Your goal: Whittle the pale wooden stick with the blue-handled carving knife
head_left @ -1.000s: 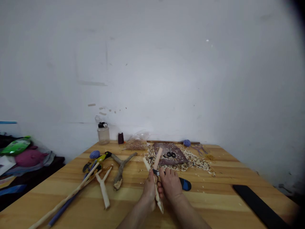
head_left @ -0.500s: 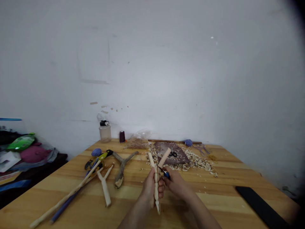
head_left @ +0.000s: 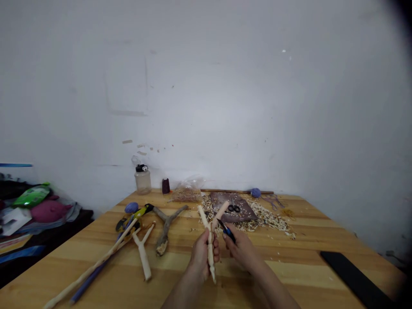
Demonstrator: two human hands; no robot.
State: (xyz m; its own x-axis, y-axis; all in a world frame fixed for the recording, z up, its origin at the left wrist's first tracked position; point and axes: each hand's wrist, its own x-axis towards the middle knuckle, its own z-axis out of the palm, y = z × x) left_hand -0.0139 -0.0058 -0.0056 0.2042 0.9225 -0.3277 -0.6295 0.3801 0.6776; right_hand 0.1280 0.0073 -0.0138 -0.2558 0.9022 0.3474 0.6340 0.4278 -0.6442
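My left hand (head_left: 202, 254) is closed around the handle of a peeled, Y-shaped wooden fork (head_left: 210, 246), whose two prongs point away from me. Notches and bulges are carved along its handle. In my right hand (head_left: 242, 246) is a blue-handled knife (head_left: 227, 231), its dark blade pointing up and left just beside the right prong. A small gap shows between blade and wood. Left of my hands lie a second peeled fork (head_left: 143, 256) and a forked branch with bark on it (head_left: 165, 229).
Wood shavings (head_left: 272, 219) surround a dark brown sheet (head_left: 246, 212) bearing black scissors (head_left: 234, 208). Long sticks (head_left: 93, 268) lie at left. Along the back stand a bottle (head_left: 143, 181), a thread spool (head_left: 165, 186) and a plastic bag (head_left: 186, 193). A black flat object (head_left: 350, 274) lies right.
My right hand has drawn the knife slightly right, off the wooden fork, so the blade now shows clear of the wood. My left hand keeps its grip. The view has shifted slightly.
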